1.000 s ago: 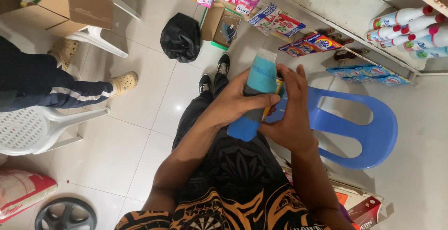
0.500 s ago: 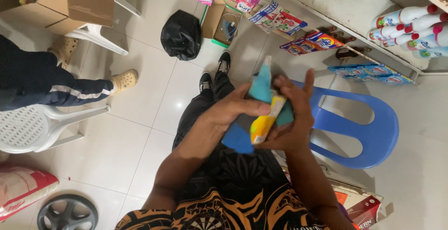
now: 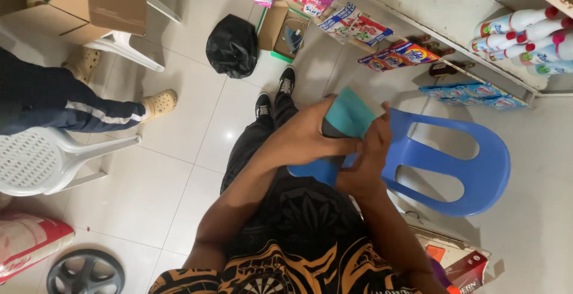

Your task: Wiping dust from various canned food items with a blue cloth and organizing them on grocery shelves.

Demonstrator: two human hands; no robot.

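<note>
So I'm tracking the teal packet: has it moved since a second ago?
Yes. The teal packet has tilted and sits further right, nearer the blue chair back.

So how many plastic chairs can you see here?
3. A blue chair stands right beside the person's hands, a white chair sits at the left edge, and another white chair holds a cardboard box upper left. Others may be hidden.
</note>
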